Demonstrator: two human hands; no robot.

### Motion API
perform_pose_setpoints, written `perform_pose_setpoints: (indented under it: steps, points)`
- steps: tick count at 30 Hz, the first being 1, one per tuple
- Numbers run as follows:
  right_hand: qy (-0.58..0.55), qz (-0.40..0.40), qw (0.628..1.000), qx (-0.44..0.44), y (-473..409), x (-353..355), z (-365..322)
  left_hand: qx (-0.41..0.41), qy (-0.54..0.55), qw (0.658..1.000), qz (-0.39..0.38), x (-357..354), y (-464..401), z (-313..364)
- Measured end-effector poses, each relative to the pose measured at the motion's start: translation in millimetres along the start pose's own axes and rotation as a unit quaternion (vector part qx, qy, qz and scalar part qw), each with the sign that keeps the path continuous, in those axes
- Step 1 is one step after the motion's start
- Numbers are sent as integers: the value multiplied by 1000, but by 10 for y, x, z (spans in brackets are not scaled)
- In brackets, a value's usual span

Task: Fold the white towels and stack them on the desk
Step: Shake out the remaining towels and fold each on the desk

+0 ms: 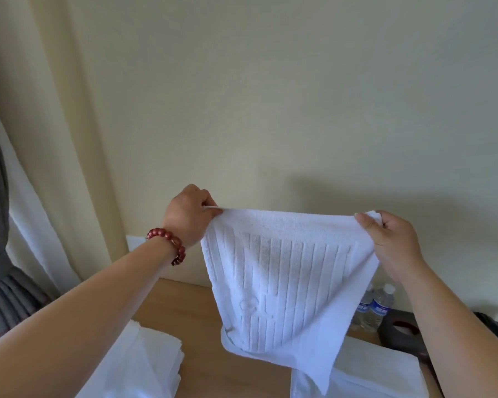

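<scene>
Hanging in the air above the desk (pixel 202 360), the white towel (pixel 282 285) is held by its top edge, which runs roughly level from side to side between the two hands. Its body drops straight down from that edge, so the long axis appears vertical; the lower end tapers to a loose corner that overlaps a flat towel (pixel 377 372) lying on the desk at the right. Whether the corner touches that cloth cannot be told.

Left hand (pixel 189 215): fingers curled, pinching the top left corner of the hanging towel. Right hand (pixel 393 242): thumb and fingers closed on the top right corner, a little cloth bunched in the pinch. Both grips look firm; the edge between them is taut with slight sag. The hands sit at nearly equal height, the left a touch higher and farther forward.

Judgement: the fold is not yet begun on this piece. The coming move turns on the towel lying wholly below the grips, so either the corners are brought together or the cloth is lowered onto the desk.

Surroundings: a stack of folded towels (pixel 153 366) sits at the lower left of the desk. A red bead bracelet (pixel 168 247) is on the left wrist. Two water bottles (pixel 375 308) stand at the right near the wall, beside a dark object not identifiable. A curtain (pixel 0 239) hangs at far left.
</scene>
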State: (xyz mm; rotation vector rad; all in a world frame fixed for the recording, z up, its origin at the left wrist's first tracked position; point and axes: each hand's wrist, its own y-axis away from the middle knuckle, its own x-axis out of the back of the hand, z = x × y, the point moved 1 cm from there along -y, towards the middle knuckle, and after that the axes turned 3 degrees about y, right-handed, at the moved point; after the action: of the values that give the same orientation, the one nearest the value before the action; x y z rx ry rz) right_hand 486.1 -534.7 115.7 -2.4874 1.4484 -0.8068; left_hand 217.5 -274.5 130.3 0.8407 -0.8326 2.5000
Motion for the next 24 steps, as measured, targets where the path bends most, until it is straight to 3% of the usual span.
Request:
perform_pose_setpoints:
  steps: [4, 9, 13, 17, 20, 21, 22, 24]
  points:
    - [28, 36, 999, 21, -87, 11, 1, -83, -43, 996, -2, 15, -1, 14]
    - [90, 16, 995, 38, -190, 40, -1, 23, -37, 997, -56, 121, -104, 79]
    - [139, 2, 989, 41, -213, 25, 72, 2, -36, 996, -78, 188, -109, 112]
    - [134, 96, 985, 45, -239, 7, -39, -117, -63, 991, 12, 244, -103, 272]
    - [58, 193, 976, 87, -154, -61, -247, -99, 74, 982, 144, 420, -94, 473]
    - [66, 188, 975, 102, -107, -133, -255, -87, 100, 978, 163, 402, -41, 483]
    - [107, 134, 980, 99, -61, -230, -182, -89, 85, 981, 150, 308, 28, 456]
    - [235, -53, 970, 39, 86, -394, 185, -103, -77, 992, 17, -43, 198, 205]
